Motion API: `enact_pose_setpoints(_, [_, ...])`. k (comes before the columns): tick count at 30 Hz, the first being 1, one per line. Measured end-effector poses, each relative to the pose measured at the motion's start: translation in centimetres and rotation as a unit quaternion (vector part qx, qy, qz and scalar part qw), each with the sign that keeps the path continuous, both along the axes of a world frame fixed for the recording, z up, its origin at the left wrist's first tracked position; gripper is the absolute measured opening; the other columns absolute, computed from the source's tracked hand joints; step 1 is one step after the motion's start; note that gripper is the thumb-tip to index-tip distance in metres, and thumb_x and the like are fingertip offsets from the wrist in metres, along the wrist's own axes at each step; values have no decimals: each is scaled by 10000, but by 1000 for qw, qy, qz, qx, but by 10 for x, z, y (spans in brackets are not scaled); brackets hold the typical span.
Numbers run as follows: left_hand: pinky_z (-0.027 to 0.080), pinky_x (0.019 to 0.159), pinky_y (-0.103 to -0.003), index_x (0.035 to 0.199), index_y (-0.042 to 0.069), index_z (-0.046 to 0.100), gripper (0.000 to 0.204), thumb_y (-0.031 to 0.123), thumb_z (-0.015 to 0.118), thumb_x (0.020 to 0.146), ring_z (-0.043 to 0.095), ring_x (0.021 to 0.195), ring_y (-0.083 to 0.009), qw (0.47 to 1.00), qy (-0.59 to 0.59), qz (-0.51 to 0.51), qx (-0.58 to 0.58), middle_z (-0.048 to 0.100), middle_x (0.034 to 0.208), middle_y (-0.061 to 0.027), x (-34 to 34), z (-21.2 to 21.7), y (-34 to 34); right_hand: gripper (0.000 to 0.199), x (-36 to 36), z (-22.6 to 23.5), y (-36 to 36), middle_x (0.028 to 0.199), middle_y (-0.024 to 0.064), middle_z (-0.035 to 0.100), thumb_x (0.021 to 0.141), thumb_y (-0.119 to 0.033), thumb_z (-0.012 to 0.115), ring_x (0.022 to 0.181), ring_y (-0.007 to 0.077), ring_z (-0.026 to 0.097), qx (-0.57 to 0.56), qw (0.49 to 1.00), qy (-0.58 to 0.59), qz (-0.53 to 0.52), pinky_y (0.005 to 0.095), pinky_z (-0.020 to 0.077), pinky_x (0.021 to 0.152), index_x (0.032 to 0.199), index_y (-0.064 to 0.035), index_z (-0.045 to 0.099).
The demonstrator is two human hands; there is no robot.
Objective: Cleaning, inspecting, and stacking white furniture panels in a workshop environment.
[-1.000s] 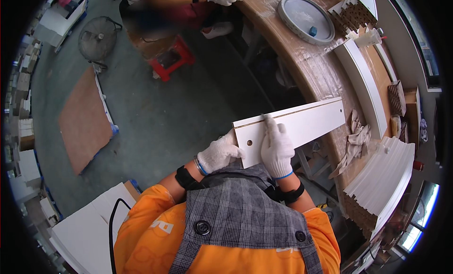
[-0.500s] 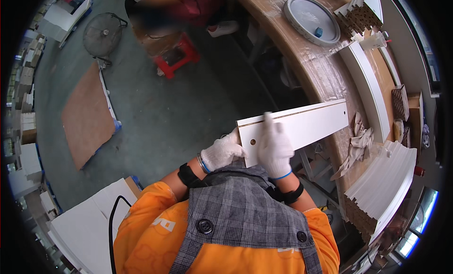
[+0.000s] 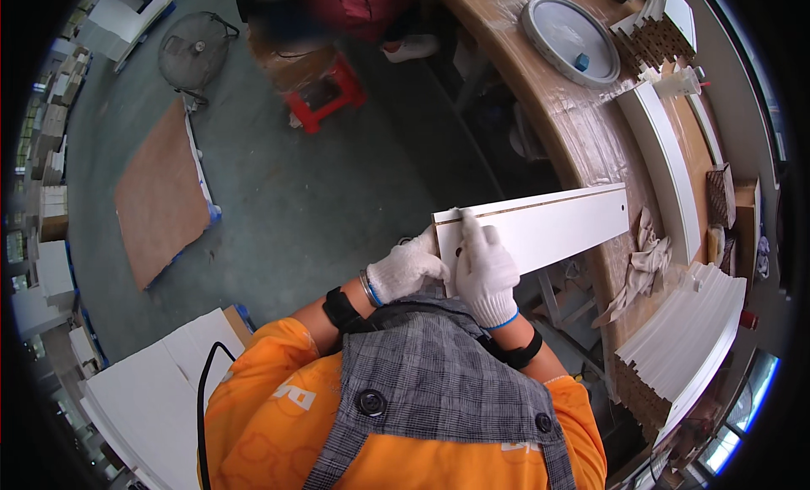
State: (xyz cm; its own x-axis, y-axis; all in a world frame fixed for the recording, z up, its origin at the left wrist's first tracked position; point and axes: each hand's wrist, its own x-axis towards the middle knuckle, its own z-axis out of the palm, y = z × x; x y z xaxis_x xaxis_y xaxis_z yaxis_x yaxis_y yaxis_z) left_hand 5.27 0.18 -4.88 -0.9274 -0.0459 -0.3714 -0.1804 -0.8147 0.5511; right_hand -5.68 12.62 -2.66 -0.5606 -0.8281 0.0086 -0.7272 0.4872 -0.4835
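A long white panel (image 3: 557,228) with a thin brown groove near its far edge reaches from my chest out to the wooden workbench (image 3: 574,127). My left hand (image 3: 405,269), in a white knit glove, grips the panel's near left corner. My right hand (image 3: 483,271), also gloved, lies flat on the panel's near end with the forefinger stretched up toward the groove. Both wrists carry black bands.
On the bench lie a round grey lid (image 3: 567,36), long white boards (image 3: 666,161), a stack of white panels (image 3: 688,342) and rags (image 3: 645,258). A red stool (image 3: 327,89), a floor fan (image 3: 196,56), a brown board (image 3: 160,199) and another person (image 3: 329,9) are on the floor side.
The panel has stayed in both hands and shifted slightly. My right forefinger has slid up toward the groove at the panel's near end. The view has turned a little.
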Motion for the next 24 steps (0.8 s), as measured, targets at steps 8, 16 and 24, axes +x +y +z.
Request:
enact_pose_setpoints(8, [404, 1120, -389, 1592, 92, 164, 921, -78, 511, 756, 438, 1365, -280, 999, -42, -21, -11, 409, 1510, -144, 0, -8, -2, 533, -4, -1, -4, 942, 147, 616, 895, -152, 588, 679, 340, 661, -5, 999, -14, 51, 447, 531, 596, 1421, -122, 508])
enact_pose_setpoints(16, [371, 1134, -361, 1552, 25, 253, 879, -90, 517, 721, 436, 1368, -268, 986, -101, -90, -101, 429, 1496, -155, 3, -20, -5, 557, -7, -12, 2, 970, 158, 627, 849, -126, 610, 785, 372, 676, -5, 979, -51, 197, 454, 549, 671, 1395, -177, 512])
enact_pose_setpoints(24, [373, 1121, -373, 1556, 37, 266, 837, -68, 527, 768, 442, 1364, -270, 991, 60, 34, 111, 426, 1507, -150, 1, -14, 1, 396, -54, -7, -3, 997, 198, 619, 973, -71, 534, 805, 334, 645, -21, 967, 131, -217, 448, 520, 696, 1370, -61, 546])
